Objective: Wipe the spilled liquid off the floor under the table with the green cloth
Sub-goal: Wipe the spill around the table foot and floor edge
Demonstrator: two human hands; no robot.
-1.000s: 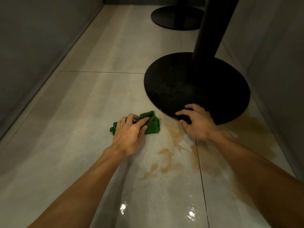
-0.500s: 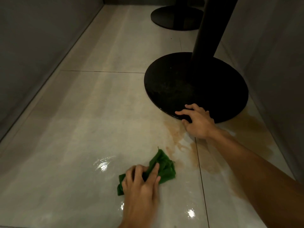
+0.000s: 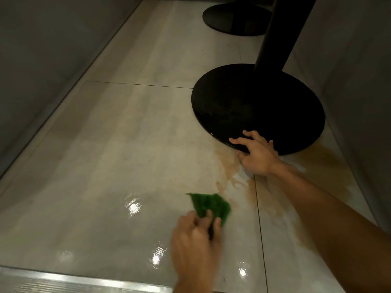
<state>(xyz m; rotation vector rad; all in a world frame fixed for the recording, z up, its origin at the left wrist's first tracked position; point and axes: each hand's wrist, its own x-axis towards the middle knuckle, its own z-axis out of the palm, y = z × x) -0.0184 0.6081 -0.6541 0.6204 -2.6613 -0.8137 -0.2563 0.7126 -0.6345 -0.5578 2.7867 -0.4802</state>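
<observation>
The green cloth (image 3: 208, 205) is crumpled into a rough triangular wad, lying flat on the pale glossy floor (image 3: 118, 157), its near end pinned under fingers. The spilled liquid (image 3: 230, 174) is a thin brown smear, streaked and patchy, just beyond and right of the cloth, reaching the round black table base (image 3: 254, 106). A wider brown patch (image 3: 330, 166) lies right of the base.

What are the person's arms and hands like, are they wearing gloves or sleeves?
No gloves and no sleeves show. Both forearms are bare as far as the picture reaches. The left hand and right hand are bare too, with no ring, watch or band that I can see. The left hand is blurred, so small details there cannot be told.
</observation>
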